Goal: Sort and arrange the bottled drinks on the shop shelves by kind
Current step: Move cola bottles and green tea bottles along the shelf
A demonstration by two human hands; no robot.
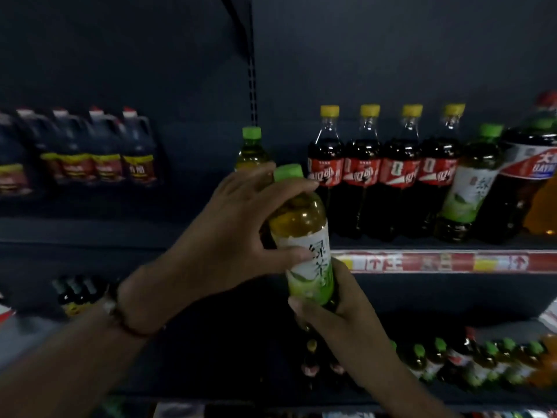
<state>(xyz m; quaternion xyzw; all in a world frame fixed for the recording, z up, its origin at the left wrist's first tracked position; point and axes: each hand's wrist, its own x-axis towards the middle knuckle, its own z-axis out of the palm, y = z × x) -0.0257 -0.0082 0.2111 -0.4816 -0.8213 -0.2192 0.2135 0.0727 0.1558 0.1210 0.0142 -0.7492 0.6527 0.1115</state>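
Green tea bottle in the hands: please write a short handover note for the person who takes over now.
Left hand: grips the upper body of the held green tea bottle.
Right hand: holds its base from below.
Position: the bottle is in front of the middle shelf, not set down.
Done: four yellow-capped cola bottles stand in a row; one green tea stands to their left.
Left: another green tea stands right of the colas, beside a large cola bottle; likely group the teas together. The lower shelf row looks mixed and is blurred.
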